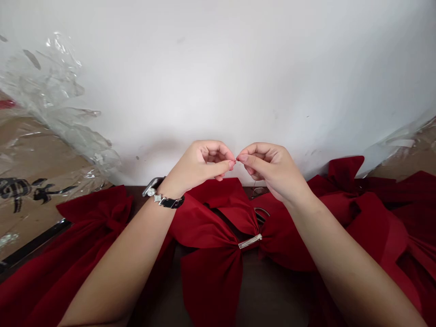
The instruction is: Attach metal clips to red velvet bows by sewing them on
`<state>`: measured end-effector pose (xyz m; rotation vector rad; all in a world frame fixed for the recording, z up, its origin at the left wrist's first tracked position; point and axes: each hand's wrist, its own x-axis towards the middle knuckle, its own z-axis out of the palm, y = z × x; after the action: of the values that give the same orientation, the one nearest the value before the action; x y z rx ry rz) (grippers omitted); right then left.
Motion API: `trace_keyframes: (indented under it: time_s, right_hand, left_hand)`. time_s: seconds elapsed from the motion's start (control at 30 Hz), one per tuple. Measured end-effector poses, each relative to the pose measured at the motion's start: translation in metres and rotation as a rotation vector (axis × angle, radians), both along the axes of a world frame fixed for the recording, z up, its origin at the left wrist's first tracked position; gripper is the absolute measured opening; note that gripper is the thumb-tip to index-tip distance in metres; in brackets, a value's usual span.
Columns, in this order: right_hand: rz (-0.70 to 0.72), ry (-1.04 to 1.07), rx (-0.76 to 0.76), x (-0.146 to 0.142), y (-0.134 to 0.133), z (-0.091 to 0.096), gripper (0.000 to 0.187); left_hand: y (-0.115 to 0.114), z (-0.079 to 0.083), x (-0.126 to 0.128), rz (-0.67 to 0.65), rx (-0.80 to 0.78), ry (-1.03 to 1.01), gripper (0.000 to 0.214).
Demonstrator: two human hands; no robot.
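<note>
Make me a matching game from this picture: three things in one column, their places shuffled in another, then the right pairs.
Things:
1. Black-strapped watch
2. Silver metal clip
3. Crumpled clear plastic

Places:
A. Centre of the middle red bow
B. At the left, by the white wall
C. On the left wrist

Right pairs: 1-C, 2-A, 3-B.

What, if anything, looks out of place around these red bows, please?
The metal clip on the middle red bow sits slanted across the knot, looking askew. Crumpled clear plastic also hangs loose over the cardboard at left.
</note>
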<state>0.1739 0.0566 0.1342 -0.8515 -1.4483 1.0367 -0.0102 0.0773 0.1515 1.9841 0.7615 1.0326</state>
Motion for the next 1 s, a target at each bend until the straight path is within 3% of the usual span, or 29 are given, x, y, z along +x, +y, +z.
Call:
trace_keyframes:
  time_s: [0.3,0.63,0.77,0.87,1.0]
  right_hand:
    - [0.116,0.081,-0.133,0.0,-0.003,0.004,0.019]
    - [0.15,0.059,-0.171,0.0,-0.005,0.005,0.017]
    - [0.153,0.025,-0.165,-0.001,-0.005,0.005,0.017]
    - [0.147,0.006,-0.162,-0.002,-0.005,0.004,0.012]
    - [0.179,0.004,-0.174,-0.003,-0.005,0.004,0.011]
  left_hand:
    - [0.0,-0.006,0.002,0.103,0.647,0.119,0.016]
    - [0.008,-0.013,0.001,0.215,1.061,0.168,0.007]
    - [0.006,-0.012,0.002,0.128,1.078,0.17,0.011]
    - [0.004,-0.01,0.002,0.02,1.006,0.145,0.008]
    - [0.003,-0.01,-0.001,-0.001,0.887,0.114,0.006]
